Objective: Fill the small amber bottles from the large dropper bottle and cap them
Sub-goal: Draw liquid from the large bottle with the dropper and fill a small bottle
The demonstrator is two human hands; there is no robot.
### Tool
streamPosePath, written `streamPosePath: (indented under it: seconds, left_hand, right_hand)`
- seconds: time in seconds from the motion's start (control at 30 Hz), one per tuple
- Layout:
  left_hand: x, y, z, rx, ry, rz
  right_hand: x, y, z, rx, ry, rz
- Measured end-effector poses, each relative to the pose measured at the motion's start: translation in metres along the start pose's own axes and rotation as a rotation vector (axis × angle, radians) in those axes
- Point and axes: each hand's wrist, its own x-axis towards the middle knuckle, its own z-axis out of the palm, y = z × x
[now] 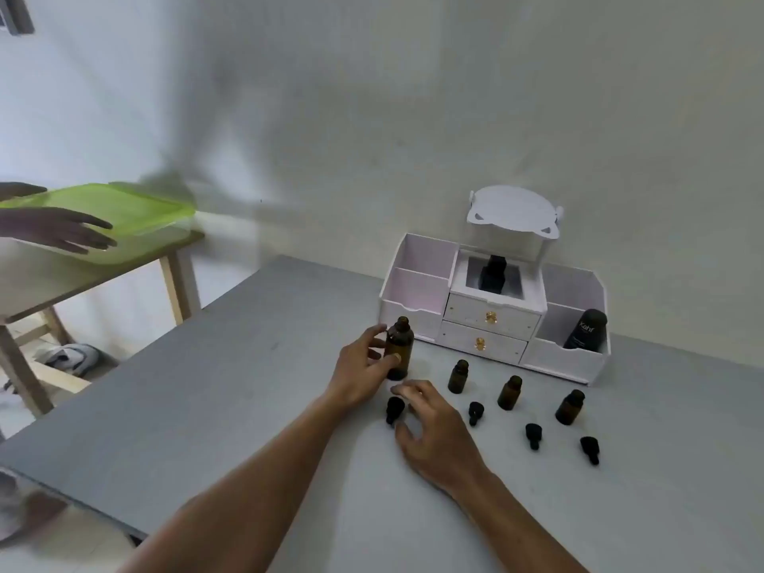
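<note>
My left hand [361, 368] is wrapped around the large amber bottle [399, 348], thumb on its front and fingers behind, holding it upright on the grey table [231, 386]. The bottle's mouth is open, with no cap on it. My right hand [432, 428] rests just near of it, palm down, holding nothing. Its fingers are curled loosely and its fingertips [399, 391] sit right beside a black dropper cap [394, 410] lying on the table; I cannot tell whether they touch it.

To the right stand three small amber bottles, all uncapped and upright: one [459, 377] nearest the large bottle, a second [509, 392] further right and a third [570, 407] rightmost. Near of them lie three more black dropper caps [476, 412] [533, 435] [590, 449], each apart from its bottle.

At the far side of the table sits a white organizer [492, 320] with two drawers. A dark bottle [494, 272] stands in its middle top slot, and a black tube [585, 328] leans in its right compartment.

Far left, on a wooden side table [82, 275], another person's hand [62, 230] rests on a green-lidded container [124, 213].
</note>
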Motion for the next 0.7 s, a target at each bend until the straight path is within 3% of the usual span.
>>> streamPosePath:
  seconds: [0.33,0.7]
  left_hand:
    - [0.012,-0.005,0.007,-0.101,-0.032,0.121]
    - [0.020,-0.014,0.003,-0.154,-0.030,0.150]
  right_hand:
    - [-0.001,0.004,0.004,-0.012,-0.006,-0.060]
    - [-0.001,0.005,0.000,0.138,0.053,-0.073]
